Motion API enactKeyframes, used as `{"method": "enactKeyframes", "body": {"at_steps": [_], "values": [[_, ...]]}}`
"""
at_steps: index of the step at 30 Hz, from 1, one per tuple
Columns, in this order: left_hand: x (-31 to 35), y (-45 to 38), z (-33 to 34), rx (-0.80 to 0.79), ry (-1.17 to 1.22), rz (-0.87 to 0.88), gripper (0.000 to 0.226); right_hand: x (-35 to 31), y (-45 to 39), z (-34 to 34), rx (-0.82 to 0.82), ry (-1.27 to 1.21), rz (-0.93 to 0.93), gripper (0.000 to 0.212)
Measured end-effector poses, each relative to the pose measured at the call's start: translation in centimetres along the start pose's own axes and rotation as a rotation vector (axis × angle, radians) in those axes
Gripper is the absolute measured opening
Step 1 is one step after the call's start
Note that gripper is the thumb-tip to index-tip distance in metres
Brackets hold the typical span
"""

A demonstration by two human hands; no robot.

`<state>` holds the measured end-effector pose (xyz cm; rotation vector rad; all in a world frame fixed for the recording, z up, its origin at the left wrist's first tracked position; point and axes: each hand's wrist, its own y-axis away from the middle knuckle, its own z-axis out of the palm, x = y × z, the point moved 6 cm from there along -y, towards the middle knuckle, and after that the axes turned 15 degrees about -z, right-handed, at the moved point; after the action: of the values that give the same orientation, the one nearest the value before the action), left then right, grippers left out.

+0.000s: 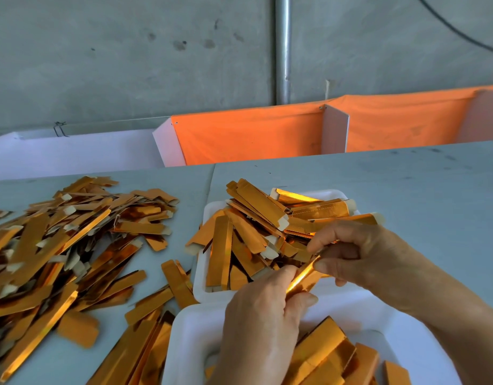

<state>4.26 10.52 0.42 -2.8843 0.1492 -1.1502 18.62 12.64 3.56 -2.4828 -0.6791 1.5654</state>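
At the far left we see a loose heap of flat, glossy gold-foil card strips [67, 245] spread over the pale grey counter [406, 184]. Moving right, a white foam tray at the near edge [189, 334] holds more of the same strips. Above it, the left grip [262, 326], a bare hand, pinches the lower end of one narrow gold-foil strip [303, 277] between thumb and fingers. This strip slants up to the right, held in the air where the two trays meet. Just behind it a second white foam tray [200, 284] is heaped with gold strips lying every way. The right grip [359, 254] grasps the strip's upper end with thumb and curled fingers. Beyond the counter hangs an orange cloth [253, 134].
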Motion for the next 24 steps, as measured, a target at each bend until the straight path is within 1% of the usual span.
{"method": "enactKeyframes", "body": {"at_steps": [3, 6, 9, 12, 13, 15, 17, 19, 21, 22, 24], "values": [[-0.3, -0.1, -0.2, -0.033, 0.067, -0.035, 0.022, -0.3, 0.1, 0.1, -0.009, 0.044, -0.033, 0.027], [-0.5, -0.2, 0.1, -0.109, 0.102, -0.049, 0.017, -0.5, 0.1, 0.1, 0.005, 0.112, -0.056, 0.028], [-0.3, 0.0, 0.3, -0.165, 0.045, -0.004, 0.023, -0.5, 0.0, 0.2, -0.006, 0.163, -0.056, 0.022], [0.1, 0.0, 0.3, -0.141, -0.053, 0.041, 0.027, -0.3, 0.0, 0.2, -0.017, 0.151, -0.025, 0.019], [0.2, -0.1, 0.2, -0.119, -0.070, 0.049, 0.026, -0.2, 0.1, 0.3, -0.052, 0.108, -0.003, 0.019], [0.2, -0.2, 0.2, -0.101, -0.076, 0.052, 0.023, 0.0, 0.4, 0.8, -0.171, 0.024, 0.046, 0.022], [0.1, -0.2, 0.3, -0.109, -0.073, 0.039, 0.022, 0.3, 0.6, 1.1, -0.254, 0.051, 0.060, 0.029], [0.0, -0.2, 0.4, -0.144, -0.067, 0.025, 0.026, 0.4, 0.6, 1.3, -0.257, 0.054, 0.050, 0.034], [0.0, -0.2, 0.9, -0.182, -0.121, 0.025, 0.038, 0.6, 0.5, 1.4, -0.231, 0.020, 0.043, 0.038], [0.1, -0.1, 1.1, -0.183, -0.172, 0.030, 0.043, 0.7, 0.5, 1.5, -0.229, 0.016, 0.042, 0.039], [0.2, -0.1, 1.3, -0.157, -0.246, 0.043, 0.045, 0.7, 0.5, 1.5, -0.233, -0.004, 0.044, 0.039]]}}
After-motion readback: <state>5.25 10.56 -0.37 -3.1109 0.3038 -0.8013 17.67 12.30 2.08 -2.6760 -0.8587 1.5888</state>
